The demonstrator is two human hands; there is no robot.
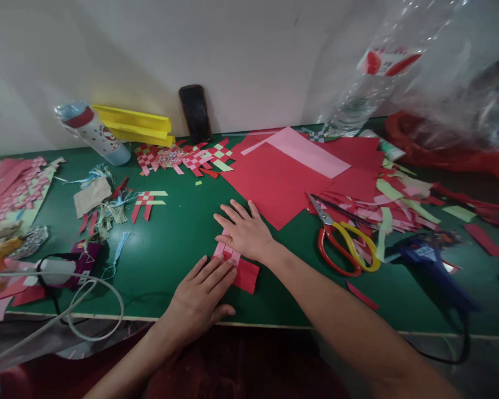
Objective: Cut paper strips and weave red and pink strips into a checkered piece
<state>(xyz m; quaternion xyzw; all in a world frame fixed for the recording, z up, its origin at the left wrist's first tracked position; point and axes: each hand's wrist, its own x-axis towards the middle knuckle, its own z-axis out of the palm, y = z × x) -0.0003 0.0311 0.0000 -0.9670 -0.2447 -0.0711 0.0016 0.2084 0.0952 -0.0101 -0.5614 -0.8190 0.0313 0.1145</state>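
A small weave of red and pink paper strips (246, 276) lies on the green table near its front edge, partly covered by both hands. My left hand (202, 291) rests on its lower left side, fingers stretched out and palm down. Over its upper part lies my right hand (245, 233), flat with the fingers spread. Pink strip ends show between the two hands, and a red end sticks out to the lower right. Farther left lies a small checkered piece of red and pale green strips (145, 198).
Red-and-yellow-handled scissors (345, 249) and a blue glue gun (436, 266) lie to the right, near heaped paper scraps. Red sheets (266, 188) lie behind my hands. A phone (195, 113) leans on the wall. Tassels (118, 252) and a looped white cable (118, 310) are left.
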